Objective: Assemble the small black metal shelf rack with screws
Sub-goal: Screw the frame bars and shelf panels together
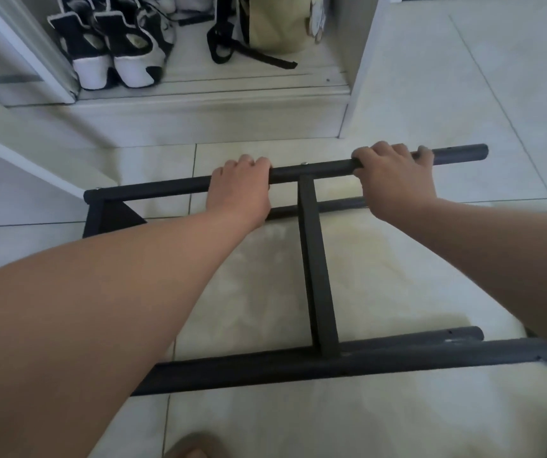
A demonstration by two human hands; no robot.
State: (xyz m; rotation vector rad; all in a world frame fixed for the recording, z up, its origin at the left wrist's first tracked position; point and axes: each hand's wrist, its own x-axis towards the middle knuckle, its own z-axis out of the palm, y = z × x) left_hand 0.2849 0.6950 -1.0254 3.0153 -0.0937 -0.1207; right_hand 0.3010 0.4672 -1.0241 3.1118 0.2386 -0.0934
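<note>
Black rack (315,259): two hands (239,190) (394,180) gripping tube.

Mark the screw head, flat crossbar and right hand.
screw head (304,163): head view, its silver top.
flat crossbar (315,266): head view, middle of its upper face.
right hand (394,183): head view, back of the hand gripping the far tube (331,169).

**Tiled floor and closet ledge**

The pale tiled floor (447,94) bears the black rack (316,259), whose near tubes rest on the tiles. Beyond it a low white ledge (232,90) steps up from the floor. On the ledge stand black-and-white shoes (110,51) at left and a cream bag (275,24) with black straps at right.
</note>
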